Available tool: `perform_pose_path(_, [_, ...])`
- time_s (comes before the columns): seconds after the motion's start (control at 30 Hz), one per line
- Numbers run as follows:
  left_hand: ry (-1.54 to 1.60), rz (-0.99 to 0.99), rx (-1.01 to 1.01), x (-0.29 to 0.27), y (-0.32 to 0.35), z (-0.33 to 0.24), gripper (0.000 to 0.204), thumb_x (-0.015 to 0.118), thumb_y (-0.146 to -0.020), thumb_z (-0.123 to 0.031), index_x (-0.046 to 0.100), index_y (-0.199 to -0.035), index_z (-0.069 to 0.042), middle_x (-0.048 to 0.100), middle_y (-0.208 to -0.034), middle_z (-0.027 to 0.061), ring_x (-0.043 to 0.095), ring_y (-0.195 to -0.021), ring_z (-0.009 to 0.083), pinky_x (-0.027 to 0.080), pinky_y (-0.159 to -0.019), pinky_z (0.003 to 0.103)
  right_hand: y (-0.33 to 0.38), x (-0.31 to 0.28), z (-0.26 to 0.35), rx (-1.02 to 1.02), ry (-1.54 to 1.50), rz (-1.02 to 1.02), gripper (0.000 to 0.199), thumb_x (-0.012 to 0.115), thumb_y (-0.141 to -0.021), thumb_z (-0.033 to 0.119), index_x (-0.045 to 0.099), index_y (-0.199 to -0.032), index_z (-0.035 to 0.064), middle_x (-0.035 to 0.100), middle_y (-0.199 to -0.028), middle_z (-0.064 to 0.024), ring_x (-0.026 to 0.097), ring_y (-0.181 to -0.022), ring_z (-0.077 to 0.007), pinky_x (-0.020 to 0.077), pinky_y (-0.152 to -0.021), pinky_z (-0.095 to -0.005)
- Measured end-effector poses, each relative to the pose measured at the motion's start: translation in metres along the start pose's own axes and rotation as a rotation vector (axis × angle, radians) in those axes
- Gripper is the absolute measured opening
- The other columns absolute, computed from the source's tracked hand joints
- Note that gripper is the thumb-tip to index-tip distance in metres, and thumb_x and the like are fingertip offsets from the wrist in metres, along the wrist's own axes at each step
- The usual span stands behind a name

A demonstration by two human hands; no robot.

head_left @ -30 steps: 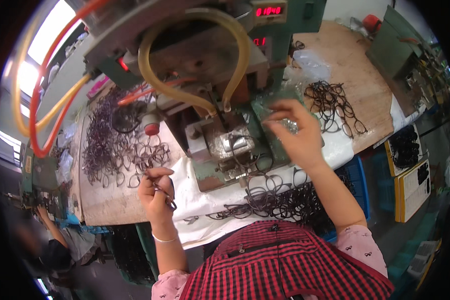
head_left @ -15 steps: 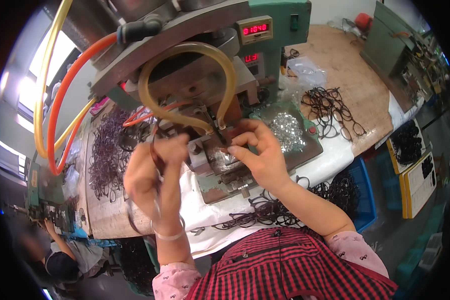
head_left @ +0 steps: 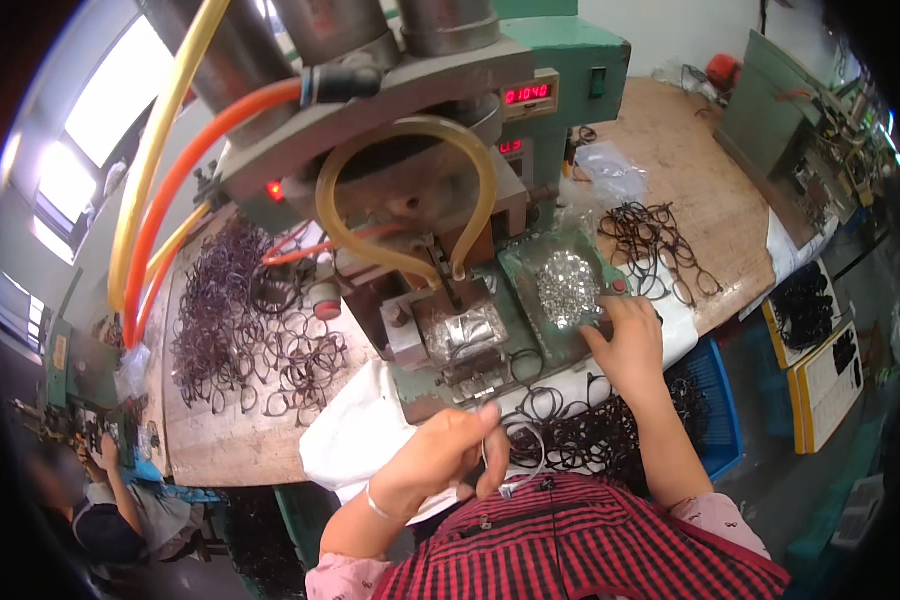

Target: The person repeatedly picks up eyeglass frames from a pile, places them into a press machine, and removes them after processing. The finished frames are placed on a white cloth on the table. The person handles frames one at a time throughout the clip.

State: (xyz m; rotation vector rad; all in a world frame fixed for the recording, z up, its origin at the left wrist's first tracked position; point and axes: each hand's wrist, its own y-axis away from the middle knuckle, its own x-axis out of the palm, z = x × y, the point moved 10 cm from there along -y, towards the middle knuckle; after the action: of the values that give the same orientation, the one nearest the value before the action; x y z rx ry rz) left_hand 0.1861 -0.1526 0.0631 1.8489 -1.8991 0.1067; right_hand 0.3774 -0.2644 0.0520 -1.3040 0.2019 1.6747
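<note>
My left hand [head_left: 445, 455] is low in front of the machine, its fingers closed on an eyeglass frame [head_left: 538, 462]. One rim of the frame catches the light and sticks out to the right of my fingers. Over the near right edge of a green tray [head_left: 570, 345] is my right hand [head_left: 628, 345], thumb and forefinger curved and apart. Small shiny metal parts [head_left: 568, 285] are heaped in that tray, beside my right fingertips. Left of the tray is the press's metal fixture [head_left: 460, 335], with neither hand on it.
Dark eyeglass frames lie in a large pile [head_left: 220, 310] at left, another pile [head_left: 650, 240] at right and a heap [head_left: 580, 440] in front of me. A blue crate [head_left: 727, 400] stands at right. Yellow and orange hoses loop around the press [head_left: 390, 180]. A person [head_left: 115, 520] works at far left.
Both hands have left the fixture. My left hand has come down toward me with the eyeglass frame; my right hand has moved right to the tray. The view has shifted slightly.
</note>
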Motion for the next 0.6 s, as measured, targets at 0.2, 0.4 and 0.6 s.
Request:
perform_pose_path(0.2, [0.298, -0.281, -0.035, -0.025, -0.032, 0.017, 0.068, 0.032, -0.107, -0.04, 0.05, -0.051, -0.006, 0.047, -0.043, 0.0059, 0.042, -0.055, 0.0144, 0.034, -0.05, 0.024, -0.012, 0.038, -0.006, -0.163, -0.041, -0.128, 0.018, 0.076, -0.074, 0.012, 0.067, -0.087, 0.0048, 0.064, -0.082, -0.0106, 0.058, -0.088, -0.0329, 0.0472, -0.077, -0.0439])
perform_pose_path(0.4, [0.338, -0.19, -0.036, -0.013, -0.036, 0.03, 0.065, 0.033, -0.107, -0.037, 0.05, -0.052, -0.006, 0.048, -0.044, 0.0057, 0.042, -0.058, 0.0147, 0.035, -0.056, 0.024, -0.056, 0.015, 0.011, -0.148, -0.231, -0.222, 0.011, 0.071, -0.077, 0.012, 0.063, -0.08, 0.0063, 0.062, -0.078, -0.01, 0.058, -0.086, -0.0327, 0.0469, -0.073, -0.044])
perform_pose_path(0.6, [0.294, -0.211, -0.04, -0.013, -0.035, 0.03, 0.067, 0.033, -0.107, -0.04, 0.053, -0.054, -0.005, 0.049, -0.046, 0.0062, 0.039, -0.047, 0.0112, 0.032, -0.047, 0.022, -0.04, 0.058, 0.023, -0.334, -0.032, -0.033, 0.018, 0.07, -0.072, 0.012, 0.064, -0.088, 0.0078, 0.062, -0.111, -0.0092, 0.056, -0.11, -0.0312, 0.0477, -0.079, -0.0449])
